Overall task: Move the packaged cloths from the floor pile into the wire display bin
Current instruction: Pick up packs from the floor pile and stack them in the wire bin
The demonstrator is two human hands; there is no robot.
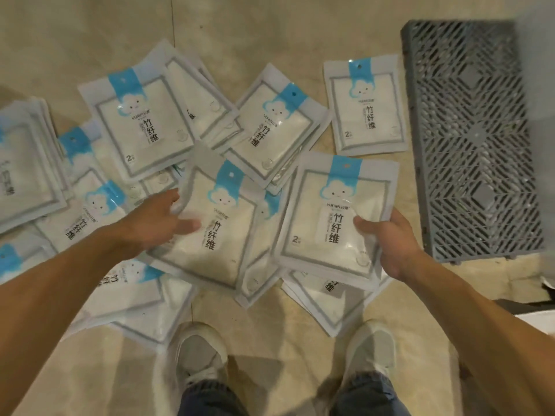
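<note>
A: Biggest first. What's lying around the hands?

B: Concrete floor [255, 31] is running under everything. A grey lattice panel [477, 139] is lying flat, up and outward of the right hand [390, 244], close but not touching it. Can't tell if it's part of the bin.

A: The pile?

B: Pile of packaged cloths [144, 124] is spreading mostly beyond and to the outer side of the left hand [156, 223], overlapping, all face up, with more packs sitting under both forearms. One single pack [368, 106] is lying on its own straight ahead of the right hand, apart from the rest, just beside the panel.

A: Right hand?

B: It's closing on a pack [333, 217], thumb pressing on the front near the lower right edge, fingers going behind. The pack is sticking out to the inner side of the hand and looks lifted above the ones below. A second edge is showing behind it, so maybe more than one; can't tell.

A: Left hand?

B: Blurry. Fingers are spreading loosely, partly open, lying over the left edge of a tilted pack [216, 223]. The pack is sitting just inward of the hand, between the two hands. Touching, yes; gripping, can't tell.

A: Smaller stuff?

B: Two pale shoes [201, 352] are standing below both hands, toes near the closest packs.
</note>
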